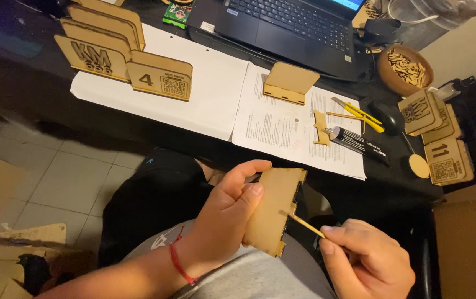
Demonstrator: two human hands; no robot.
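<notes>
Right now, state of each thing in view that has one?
Left hand: grip closed on wooden panel, held tilted over the lap.
Right hand: pinches thin stick, tip touching the panel's edge.
Laptop: open, screen lit.
Black tube: lying flat on paper sheets.
Yellow cutter: lying on the desk; blade cannot tell.
Wooden bowl: filled with small wooden pieces.

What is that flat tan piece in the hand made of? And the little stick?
The flat tan notched panel in the left hand looks like thin fibreboard or plywood: matte, even tan face, dark edges, perhaps laser-cut. The thin pale stick in the right hand looks like bare wood.
</notes>
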